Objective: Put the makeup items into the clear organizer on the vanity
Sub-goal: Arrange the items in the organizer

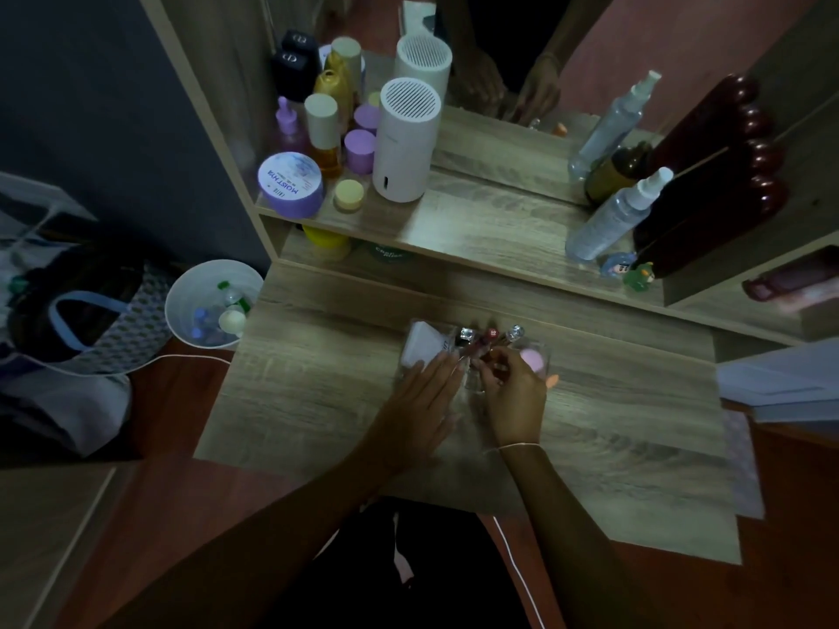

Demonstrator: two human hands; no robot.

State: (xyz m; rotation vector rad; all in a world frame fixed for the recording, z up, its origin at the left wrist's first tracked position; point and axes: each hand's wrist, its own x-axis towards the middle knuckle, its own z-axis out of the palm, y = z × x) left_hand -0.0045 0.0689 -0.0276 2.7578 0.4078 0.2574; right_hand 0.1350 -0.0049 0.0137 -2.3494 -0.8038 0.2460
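Clear organizer [472,356] stood at the centre of the vanity top [613,429], holding a white box [420,345], a red-capped tube [492,333] marked "10", and a pink sponge [529,356]. Left hand [424,392] lay flat and released against it; right hand [515,388] pinched a slim item. At 11 o'clock, a purple jar [290,179] read "MOIST HYA".

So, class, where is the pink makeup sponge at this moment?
In the head view, the pink makeup sponge sits at the right end of the clear organizer on the vanity desk, just beyond the right hand and right of the upright lip products.
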